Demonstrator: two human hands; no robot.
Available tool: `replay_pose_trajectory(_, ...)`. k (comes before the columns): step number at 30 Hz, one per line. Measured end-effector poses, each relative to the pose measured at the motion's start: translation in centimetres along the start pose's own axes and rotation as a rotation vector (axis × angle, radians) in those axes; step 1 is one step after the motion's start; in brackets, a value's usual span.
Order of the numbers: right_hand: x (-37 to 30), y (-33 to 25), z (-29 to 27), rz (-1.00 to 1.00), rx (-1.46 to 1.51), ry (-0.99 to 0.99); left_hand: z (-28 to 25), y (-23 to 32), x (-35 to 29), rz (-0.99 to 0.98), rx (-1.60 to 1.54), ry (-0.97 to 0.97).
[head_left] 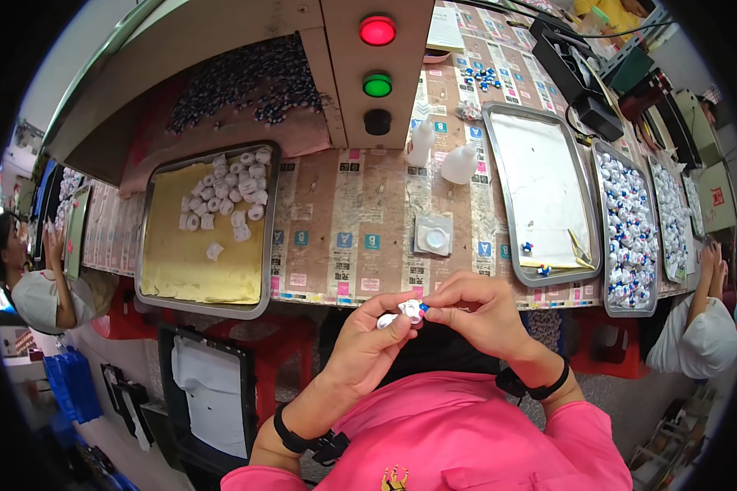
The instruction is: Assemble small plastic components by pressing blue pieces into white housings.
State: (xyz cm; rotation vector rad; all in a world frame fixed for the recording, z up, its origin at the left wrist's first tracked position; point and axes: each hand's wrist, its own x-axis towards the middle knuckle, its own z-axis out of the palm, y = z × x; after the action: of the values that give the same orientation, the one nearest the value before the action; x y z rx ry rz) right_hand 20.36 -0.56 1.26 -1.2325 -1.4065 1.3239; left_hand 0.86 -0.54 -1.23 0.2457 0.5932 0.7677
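Observation:
Above the near table edge, my two hands meet over a small white rounded part (411, 309). My left hand (360, 348) is closed, gripping that part between thumb and fingers. A second white part (386, 321) also shows in its fingers. My right hand (487, 315) pinches a tiny blue and red piece (423, 308) against the side of the white part. Whether the two are joined, I cannot tell. On the left lies a metal tray (196, 274) lined with yellow paper. Several white parts (229, 188) like the held one are heaped toward its far right.
A white-lined tray (540, 180) with a few blue pieces lies at right, beside a tray of finished-looking white and blue parts (630, 229). Two white squeeze bottles (460, 164) and a small dish (434, 236) stand mid-table. A machine cabinet (377, 57) rises ahead. People sit either side.

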Motion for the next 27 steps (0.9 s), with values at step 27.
replay_pose_trajectory(27,-5.6,-2.1,-16.9,-0.19,-0.881,1.033,0.2,2.8,-1.7,0.077,-0.058,0.049)
